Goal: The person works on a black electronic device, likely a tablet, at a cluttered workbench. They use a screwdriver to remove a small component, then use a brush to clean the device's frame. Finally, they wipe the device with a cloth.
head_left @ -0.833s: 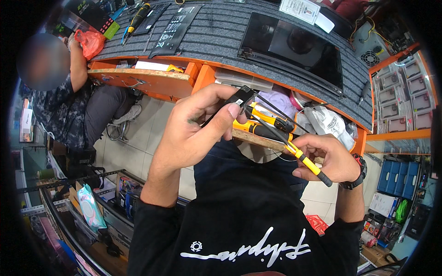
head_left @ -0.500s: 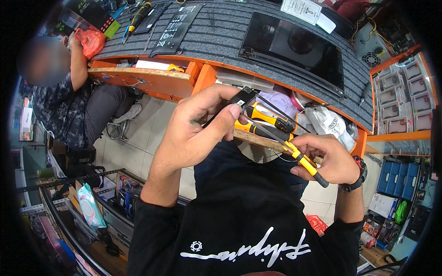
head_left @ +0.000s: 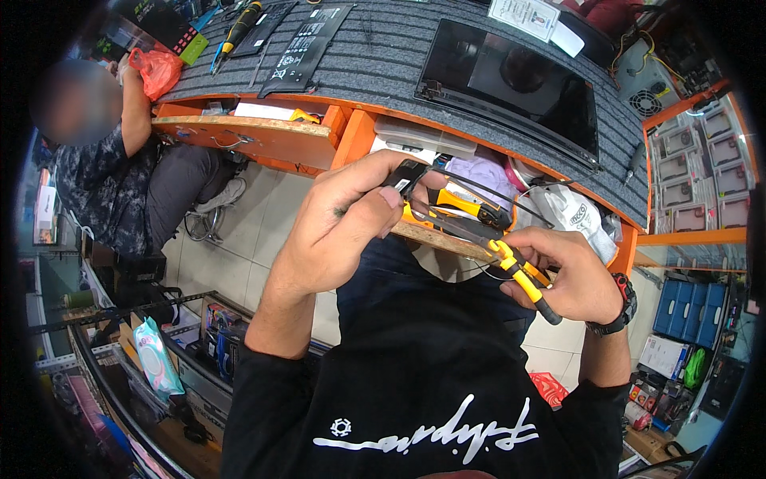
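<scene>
My left hand (head_left: 339, 211) is closed on a small black plastic piece (head_left: 405, 177), pinched between thumb and fingers. From this piece a long, thin black strip (head_left: 491, 190) runs rightward over the drawer; whether it is one part with the piece I cannot tell. A pair of long-nose pliers (head_left: 523, 279) with yellow-and-black handles rests in my right hand (head_left: 570, 271), its fingers wrapped about the grips. The dark metal jaws point left toward the black piece, and their tips end close to my left fingers. Contact between tips and piece is hard to make out.
An open orange drawer (head_left: 435, 233) under my hands holds yellow-and-black tools and a white bag (head_left: 570, 214). On the ribbed grey bench mat lie a dark laptop screen (head_left: 511, 88), a flat black battery (head_left: 307, 52) and a screwdriver (head_left: 239, 30). Another person (head_left: 104, 176) sits at left.
My left hand and the black piece have shifted slightly left and down. The pliers' handles stand further apart than before, and the tool has moved slightly leftward.
</scene>
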A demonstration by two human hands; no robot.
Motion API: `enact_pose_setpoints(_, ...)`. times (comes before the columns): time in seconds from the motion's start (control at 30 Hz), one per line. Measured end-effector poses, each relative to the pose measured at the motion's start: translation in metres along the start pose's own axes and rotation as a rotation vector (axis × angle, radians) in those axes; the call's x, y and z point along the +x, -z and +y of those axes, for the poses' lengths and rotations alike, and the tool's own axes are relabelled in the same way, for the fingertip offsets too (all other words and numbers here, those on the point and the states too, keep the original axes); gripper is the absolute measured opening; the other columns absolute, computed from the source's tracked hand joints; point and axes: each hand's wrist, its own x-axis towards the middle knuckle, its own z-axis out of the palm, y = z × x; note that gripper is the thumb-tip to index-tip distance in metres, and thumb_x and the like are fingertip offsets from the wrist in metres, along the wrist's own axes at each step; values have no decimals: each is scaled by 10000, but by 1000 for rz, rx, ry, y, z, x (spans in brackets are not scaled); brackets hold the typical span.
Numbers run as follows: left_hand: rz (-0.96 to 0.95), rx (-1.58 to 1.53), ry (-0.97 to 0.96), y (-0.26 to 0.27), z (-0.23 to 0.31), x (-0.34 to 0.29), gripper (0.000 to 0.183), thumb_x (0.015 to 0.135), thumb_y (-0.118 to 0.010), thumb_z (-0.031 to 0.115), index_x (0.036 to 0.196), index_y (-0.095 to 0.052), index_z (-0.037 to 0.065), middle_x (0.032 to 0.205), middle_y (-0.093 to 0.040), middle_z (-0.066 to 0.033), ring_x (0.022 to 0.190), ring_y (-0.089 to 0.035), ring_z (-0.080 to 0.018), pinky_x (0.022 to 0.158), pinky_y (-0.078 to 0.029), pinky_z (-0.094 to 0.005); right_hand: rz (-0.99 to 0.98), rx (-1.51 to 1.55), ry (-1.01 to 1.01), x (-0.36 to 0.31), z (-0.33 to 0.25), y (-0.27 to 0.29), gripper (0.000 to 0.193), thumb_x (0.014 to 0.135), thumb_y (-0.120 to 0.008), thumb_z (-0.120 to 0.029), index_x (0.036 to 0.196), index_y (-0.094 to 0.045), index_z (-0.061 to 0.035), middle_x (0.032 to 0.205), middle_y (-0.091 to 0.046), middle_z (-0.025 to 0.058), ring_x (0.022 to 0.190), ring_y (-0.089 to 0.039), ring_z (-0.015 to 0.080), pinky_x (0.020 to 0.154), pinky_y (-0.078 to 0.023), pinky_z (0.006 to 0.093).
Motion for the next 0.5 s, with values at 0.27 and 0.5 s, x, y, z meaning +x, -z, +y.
enact_pose_setpoints(0.27,-50,-64,-76,-3,6,2,360,1042,-538,175,1275,-632,-82,1112,-750,-133,1031,-693,-172,905,-542,-302,-6,-37,-10,2,-7,3,459,807,-870,-130,1231,-703,-70,948,-728,71,731,-662,160,596,-475,285)
enact_pose_setpoints(0.5,-6,53,-40,-4,7,2,215,1022,-622,160,1122,-639,-30,999,-692,-62,915,-633,-95,807,-515,-261,-30,-26,-6,1,-2,5,454,802,-865,-117,1223,-700,-68,916,-715,60,721,-649,148,594,-459,273)
